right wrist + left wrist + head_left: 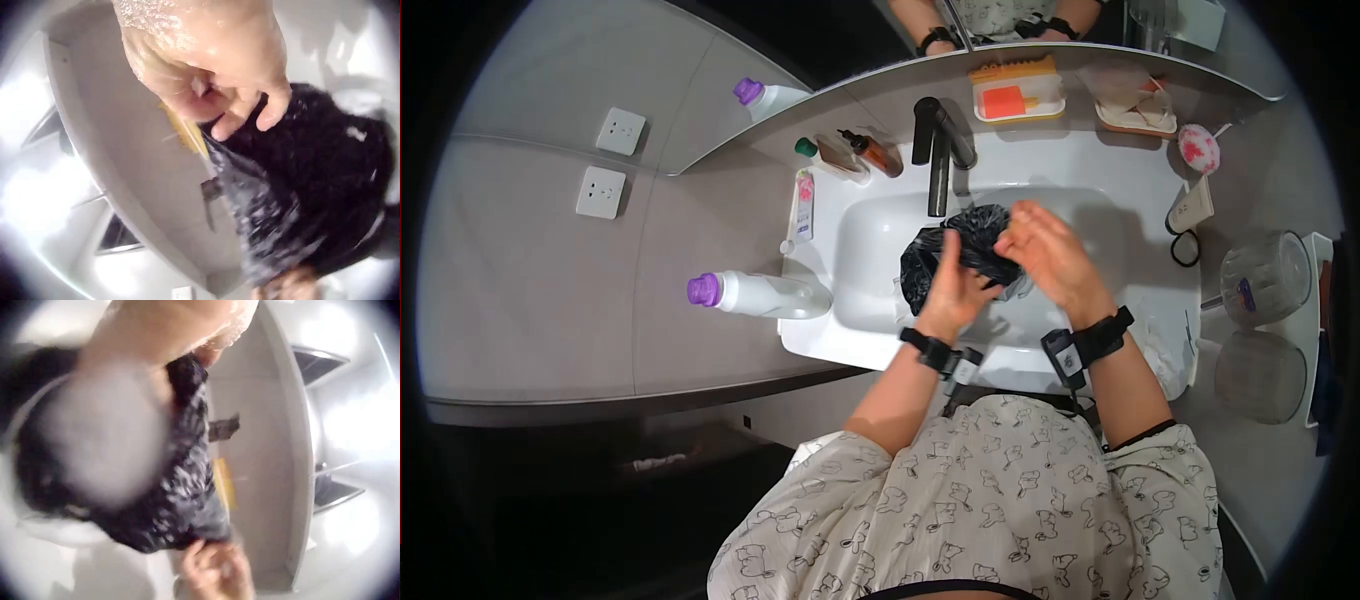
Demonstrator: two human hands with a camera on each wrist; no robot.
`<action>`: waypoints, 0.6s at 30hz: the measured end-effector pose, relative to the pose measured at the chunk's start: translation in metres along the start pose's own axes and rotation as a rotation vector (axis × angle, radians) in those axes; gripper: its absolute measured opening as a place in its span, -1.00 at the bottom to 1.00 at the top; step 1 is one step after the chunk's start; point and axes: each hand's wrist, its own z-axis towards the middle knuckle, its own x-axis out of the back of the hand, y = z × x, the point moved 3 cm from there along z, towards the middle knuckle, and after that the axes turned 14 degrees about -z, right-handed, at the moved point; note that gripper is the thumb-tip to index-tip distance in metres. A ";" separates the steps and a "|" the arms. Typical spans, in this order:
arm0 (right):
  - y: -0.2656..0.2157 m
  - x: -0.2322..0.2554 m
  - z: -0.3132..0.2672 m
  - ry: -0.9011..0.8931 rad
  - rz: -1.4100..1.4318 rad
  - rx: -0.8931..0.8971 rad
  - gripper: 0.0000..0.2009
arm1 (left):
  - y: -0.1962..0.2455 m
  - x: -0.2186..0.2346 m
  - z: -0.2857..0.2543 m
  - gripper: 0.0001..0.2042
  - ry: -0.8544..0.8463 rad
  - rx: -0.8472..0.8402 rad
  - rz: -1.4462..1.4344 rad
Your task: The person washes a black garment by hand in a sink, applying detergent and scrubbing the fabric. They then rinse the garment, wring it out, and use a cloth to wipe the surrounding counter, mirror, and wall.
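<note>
A crumpled black plastic bag (922, 265) lies over a pale bowl-like thing in the sink, its top edge spread between the two hands. The left hand (957, 298) grips the near edge, thumb over the bag and fingers against it; in the left wrist view this hand (162, 331) is blurred. On the other side the right hand (1055, 255) has its fingers curled at the bag's rim. Seen from the right wrist, the wet right hand (212, 56) touches the bag (312, 181) with its fingertips, a small pale bit showing at its palm.
The white sink (865, 250) has a dark faucet (938, 170) behind the bag. A white bottle with a purple cap (765, 295) stands left. Small bottles (878, 155), two trays (1020, 103) and a tube (1190, 207) line the rim; clear containers (1265, 280) stand right.
</note>
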 end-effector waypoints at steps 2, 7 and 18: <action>-0.005 -0.018 -0.001 -0.052 -0.184 -0.025 -0.80 | -0.021 0.001 0.014 -0.56 -0.017 -0.035 0.060; -0.028 0.060 0.005 0.525 -0.610 0.014 -0.75 | 0.021 -0.027 -0.013 -0.54 -0.204 0.169 -0.099; 0.072 0.049 0.000 0.228 -1.162 -0.184 -0.57 | 0.066 0.000 -0.036 -0.53 -0.278 0.135 -0.174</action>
